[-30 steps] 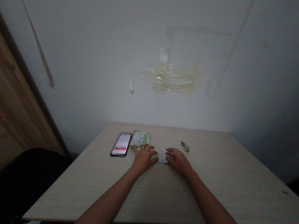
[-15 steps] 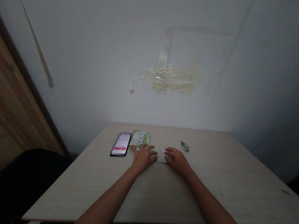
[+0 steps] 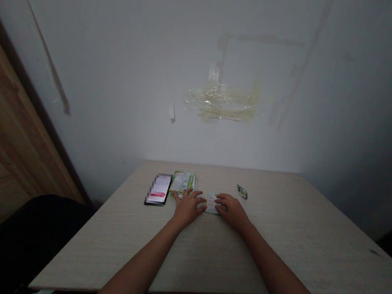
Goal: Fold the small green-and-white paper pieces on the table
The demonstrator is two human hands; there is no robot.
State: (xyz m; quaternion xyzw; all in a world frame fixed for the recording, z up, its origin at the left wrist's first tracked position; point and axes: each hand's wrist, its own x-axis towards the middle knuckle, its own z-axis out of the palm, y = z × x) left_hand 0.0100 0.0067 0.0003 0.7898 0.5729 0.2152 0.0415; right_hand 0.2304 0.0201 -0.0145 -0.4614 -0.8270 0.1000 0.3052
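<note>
A small printed packet (image 3: 211,203), white with red and green marks, lies flat on the table between my hands. My left hand (image 3: 187,206) is open, its fingers spread over the table; the fingertips on its right side reach the packet's left edge. From the other side, my right hand (image 3: 234,211) rests with its fingers stretched over the packet's right part, hiding it. Behind my left hand lies a larger green and white packet (image 3: 184,182), its near edge partly covered by my fingers.
A phone (image 3: 158,190) with a lit screen lies left of the larger packet. One small crumpled green wrapper (image 3: 242,191) is behind my right hand. The pale wooden table (image 3: 298,245) meets a wall with peeling tape (image 3: 222,105). A dark chair (image 3: 40,223) stands at left.
</note>
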